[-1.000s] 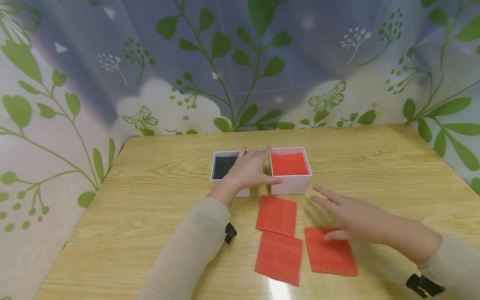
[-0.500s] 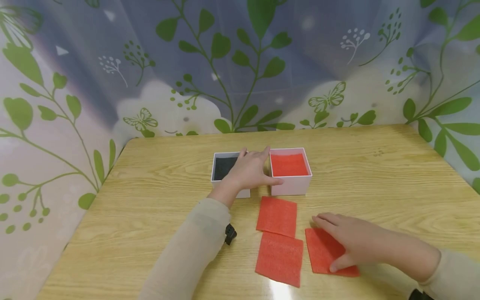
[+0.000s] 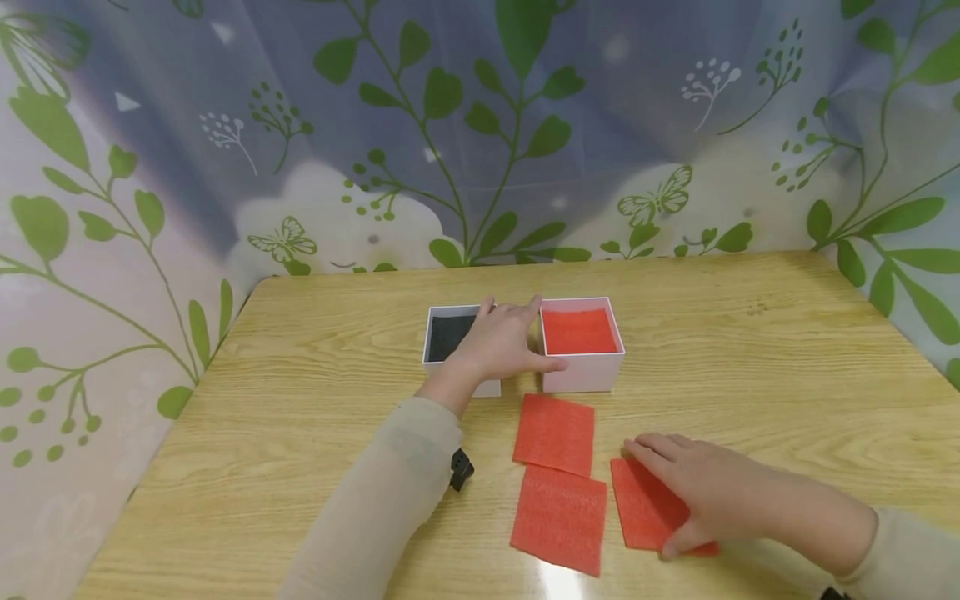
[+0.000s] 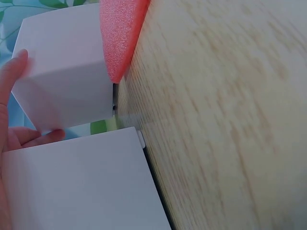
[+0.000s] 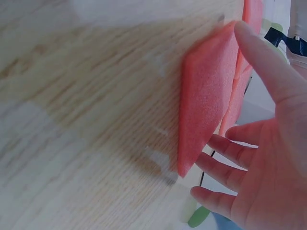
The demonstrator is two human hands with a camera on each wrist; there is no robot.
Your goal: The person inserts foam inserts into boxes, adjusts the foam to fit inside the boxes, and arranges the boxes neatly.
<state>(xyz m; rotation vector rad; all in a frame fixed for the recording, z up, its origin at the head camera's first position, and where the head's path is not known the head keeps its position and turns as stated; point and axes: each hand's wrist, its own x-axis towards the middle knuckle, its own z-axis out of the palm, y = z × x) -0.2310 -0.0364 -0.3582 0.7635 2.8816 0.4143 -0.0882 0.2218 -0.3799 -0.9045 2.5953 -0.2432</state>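
Note:
My left hand (image 3: 498, 340) reaches over the gap between two white-walled boxes. Its thumb touches the front of the right box (image 3: 577, 372), which holds red material, and its index fingertip is by that box's far left corner. The left box (image 3: 492, 387), with black material inside, is partly hidden under this hand. In the right wrist view, a thick red foam-like square (image 5: 208, 91) lies flat on the table. My right hand (image 3: 720, 492) spans that square, its thumb at the near edge and its fingertips around the far edge.
Two more red squares lie left of the right hand, one farther back (image 3: 553, 433) and one nearer (image 3: 560, 518), their edges meeting. Both boxes stand mid-table (image 3: 337, 333). A leaf-patterned curtain (image 3: 465, 150) hangs behind the table.
My right hand has come down and nearer onto the right-hand red square, its thumb sliding to the near edge. The left hand and the boxes have stayed in place.

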